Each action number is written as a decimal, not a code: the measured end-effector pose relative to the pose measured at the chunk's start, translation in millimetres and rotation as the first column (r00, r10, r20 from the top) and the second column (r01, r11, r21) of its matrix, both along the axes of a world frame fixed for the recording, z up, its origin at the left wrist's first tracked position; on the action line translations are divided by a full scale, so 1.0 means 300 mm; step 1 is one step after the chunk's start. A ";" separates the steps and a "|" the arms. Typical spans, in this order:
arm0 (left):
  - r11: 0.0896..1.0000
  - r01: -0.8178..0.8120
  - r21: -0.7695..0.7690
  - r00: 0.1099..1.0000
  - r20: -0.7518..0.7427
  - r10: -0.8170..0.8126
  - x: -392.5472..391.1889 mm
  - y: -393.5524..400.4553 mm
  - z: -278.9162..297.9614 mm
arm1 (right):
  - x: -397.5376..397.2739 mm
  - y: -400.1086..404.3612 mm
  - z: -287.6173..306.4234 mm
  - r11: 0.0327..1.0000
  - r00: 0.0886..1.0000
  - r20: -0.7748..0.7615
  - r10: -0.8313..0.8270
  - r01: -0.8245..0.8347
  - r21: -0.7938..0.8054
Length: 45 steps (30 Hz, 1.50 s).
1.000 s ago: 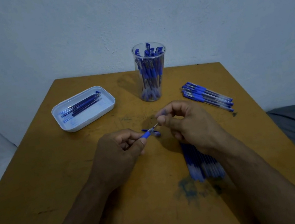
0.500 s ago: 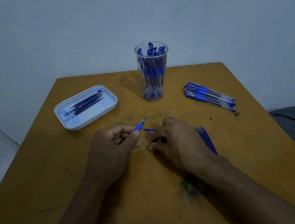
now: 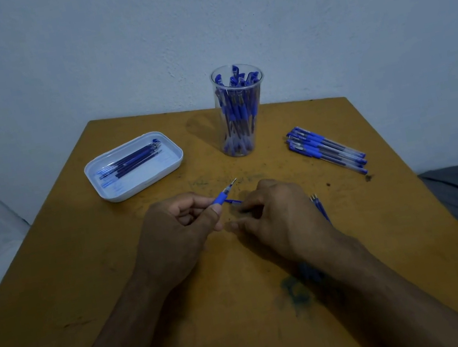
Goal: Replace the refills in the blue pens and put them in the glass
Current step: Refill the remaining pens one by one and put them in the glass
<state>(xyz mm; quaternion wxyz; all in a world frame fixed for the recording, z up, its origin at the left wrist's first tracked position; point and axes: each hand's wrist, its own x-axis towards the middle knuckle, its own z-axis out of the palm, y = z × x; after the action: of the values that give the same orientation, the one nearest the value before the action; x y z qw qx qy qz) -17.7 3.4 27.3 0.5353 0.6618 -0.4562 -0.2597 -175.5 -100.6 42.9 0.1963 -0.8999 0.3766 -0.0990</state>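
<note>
Upper centre, the glass holds capped pens; the tray at left holds refills. Left hand grips a pen — right hand curls, perhaps on a small blue piece.

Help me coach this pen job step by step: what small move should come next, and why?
Probably the right hand should pick up the small blue piece lying on the table by its fingertips. The left hand grips an uncapped pen, tip pointing up and away, while the glass already holds finished pens; this one seems unfinished.
</note>
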 end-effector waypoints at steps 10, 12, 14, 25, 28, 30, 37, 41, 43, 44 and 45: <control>1.000 0.014 -0.013 0.999 -0.029 -0.015 -0.022 -0.007 -0.011 | -0.002 0.020 0.008 0.709 0.687 0.579 -0.440 -0.130 0.693; 1.000 0.014 -0.011 0.999 -0.035 -0.014 -0.022 -0.008 -0.010 | -0.002 0.021 0.015 0.678 0.625 0.592 -0.509 -0.133 0.723; 1.000 0.012 0.008 0.999 -0.031 -0.012 -0.023 -0.009 -0.012 | -0.002 0.015 0.029 0.680 0.563 0.624 -0.542 -0.141 0.719; 0.994 -0.027 0.105 0.997 0.073 0.020 -0.001 -0.008 -0.010 | -0.090 -0.076 0.065 0.675 0.546 0.530 -0.649 0.091 0.732; 0.995 -0.016 0.099 0.996 0.083 0.008 -0.011 -0.010 -0.009 | -0.093 -0.031 0.036 0.724 0.761 0.348 -0.547 0.222 0.653; 0.995 -0.012 0.097 0.996 0.086 0.003 -0.017 -0.012 -0.010 | -0.082 -0.009 0.029 0.754 0.822 0.262 -0.505 0.272 0.598; 0.996 -0.001 0.094 0.990 0.140 -0.012 -0.013 -0.012 -0.018 | -0.038 0.043 0.010 0.939 0.938 0.125 -0.323 0.301 0.167; 0.996 0.008 0.089 0.990 0.140 -0.021 -0.011 -0.013 -0.016 | -0.007 0.045 0.030 0.972 0.961 -0.190 -0.200 0.219 0.086; 0.996 0.011 0.090 0.992 0.126 -0.022 -0.012 -0.012 -0.015 | -0.005 0.048 0.028 0.982 0.957 -0.230 -0.175 0.187 0.031; 0.996 0.013 0.091 0.993 0.120 -0.024 -0.012 -0.011 -0.014 | -0.007 0.046 0.023 0.983 0.957 -0.234 -0.171 0.181 0.022; 0.996 0.015 0.090 0.993 0.113 -0.025 -0.012 -0.012 -0.015 | -0.010 0.046 0.020 0.985 0.957 -0.239 -0.162 0.171 0.015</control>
<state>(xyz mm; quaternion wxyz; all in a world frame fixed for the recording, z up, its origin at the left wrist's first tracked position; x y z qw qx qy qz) -21.4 -0.1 22.8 0.4755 0.6941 -0.4808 -0.2469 -178.6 -86.7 49.0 0.1566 -0.8668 0.4735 -0.0003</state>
